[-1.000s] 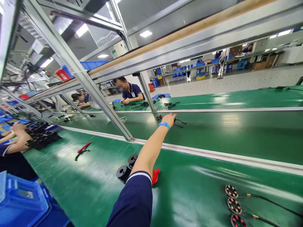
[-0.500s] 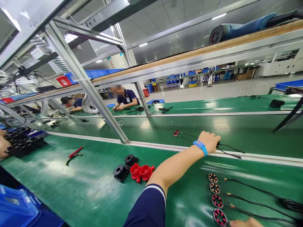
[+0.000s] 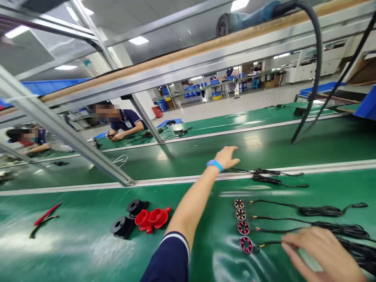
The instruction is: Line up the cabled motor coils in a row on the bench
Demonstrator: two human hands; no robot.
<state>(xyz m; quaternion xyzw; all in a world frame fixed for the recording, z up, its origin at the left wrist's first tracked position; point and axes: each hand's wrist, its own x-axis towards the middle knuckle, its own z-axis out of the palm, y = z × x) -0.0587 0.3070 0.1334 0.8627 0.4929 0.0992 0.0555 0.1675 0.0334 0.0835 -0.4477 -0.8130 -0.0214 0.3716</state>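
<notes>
My left hand (image 3: 226, 156), with a blue wristband (image 3: 215, 165), reaches over the white rail with fingers spread and nothing in them. Beside it a black cable bundle (image 3: 267, 175) lies across the rail, one end running behind my wrist. At lower right my right hand (image 3: 326, 250) is blurred, fingertips and thumb close together at the cable of the nearest round coil (image 3: 246, 244); whether they grip it is unclear. Several such coils, including one with tan windings (image 3: 239, 203), lie in a column, their black cables (image 3: 320, 211) stretching right.
Red plastic housings (image 3: 152, 219) and black housings (image 3: 122, 227) sit left of my forearm. A red-handled tool (image 3: 48, 213) lies farther left. A metal post (image 3: 73, 129) and an overhead shelf (image 3: 182, 51) frame the bench; black hoses (image 3: 315, 78) hang at right. A co-worker (image 3: 123, 121) sits opposite.
The view has turned right. My left hand has opened and come off the black cable. My right hand has moved from the nearest coil along its cable. The small far coils are now out of sight.
</notes>
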